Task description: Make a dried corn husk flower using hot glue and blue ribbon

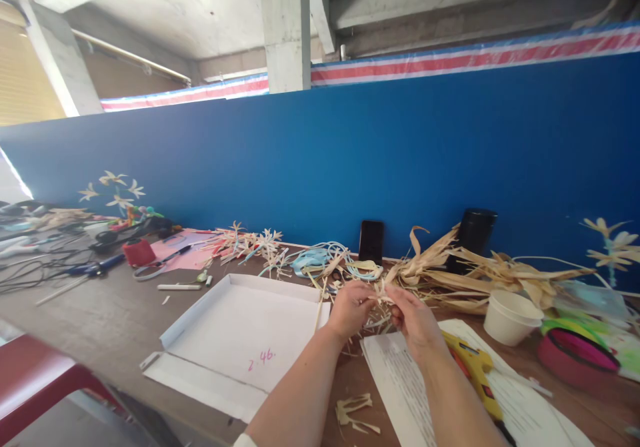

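Note:
My left hand (351,310) and my right hand (414,319) are close together over the table, fingertips pinched on a small pale piece of dried corn husk (382,293). The fingers partly cover it, so its exact shape does not show. Narrow husk scraps lie on the tabletop under and around both hands. Behind them spreads a heap of dried corn husks (435,260). Below my right forearm a yellow glue gun (480,370) rests on printed sheets (400,380). A cut, fringed husk piece (357,412) lies between my forearms.
Left of my hands is a shallow white box lid (240,340). A white paper cup (513,317) and a pink round container (577,360) stand at right. A phone (371,240) and black cylinder (473,233) are near the blue partition (300,167). Husk flowers (267,241) lie at the back.

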Demonstrator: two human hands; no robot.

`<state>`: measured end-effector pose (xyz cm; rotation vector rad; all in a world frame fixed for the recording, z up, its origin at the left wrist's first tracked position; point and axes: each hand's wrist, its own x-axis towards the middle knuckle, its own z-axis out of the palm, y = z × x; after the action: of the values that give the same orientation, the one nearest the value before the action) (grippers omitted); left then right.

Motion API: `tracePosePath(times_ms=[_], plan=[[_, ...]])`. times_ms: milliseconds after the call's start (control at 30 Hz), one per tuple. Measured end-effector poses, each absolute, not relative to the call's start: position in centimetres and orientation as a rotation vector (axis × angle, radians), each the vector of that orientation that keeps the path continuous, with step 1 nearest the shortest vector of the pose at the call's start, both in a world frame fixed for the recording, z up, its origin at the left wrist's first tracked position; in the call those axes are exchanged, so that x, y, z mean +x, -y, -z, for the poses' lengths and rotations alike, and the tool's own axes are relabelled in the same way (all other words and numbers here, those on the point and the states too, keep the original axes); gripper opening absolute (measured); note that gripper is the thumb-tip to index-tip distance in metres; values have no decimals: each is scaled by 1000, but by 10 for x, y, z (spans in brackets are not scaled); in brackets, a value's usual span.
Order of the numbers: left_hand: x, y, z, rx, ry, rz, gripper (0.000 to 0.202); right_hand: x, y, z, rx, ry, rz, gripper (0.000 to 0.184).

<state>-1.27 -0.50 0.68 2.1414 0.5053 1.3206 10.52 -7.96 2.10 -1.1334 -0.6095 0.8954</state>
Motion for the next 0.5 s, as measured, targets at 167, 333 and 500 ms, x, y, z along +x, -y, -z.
tracePosePath(times_ms=[167,333,500], plan=[[-12,4,-9,1926,-513,-1306,11,107,80,-22,-999,547,-873,39],[-13,5,-11,1859,-519,-1311,10,108,79,-20,-998,562,-837,39],[-12,5,-9,1920,-495,-1321,8,108,79,-20,-1018,615,-796,42]])
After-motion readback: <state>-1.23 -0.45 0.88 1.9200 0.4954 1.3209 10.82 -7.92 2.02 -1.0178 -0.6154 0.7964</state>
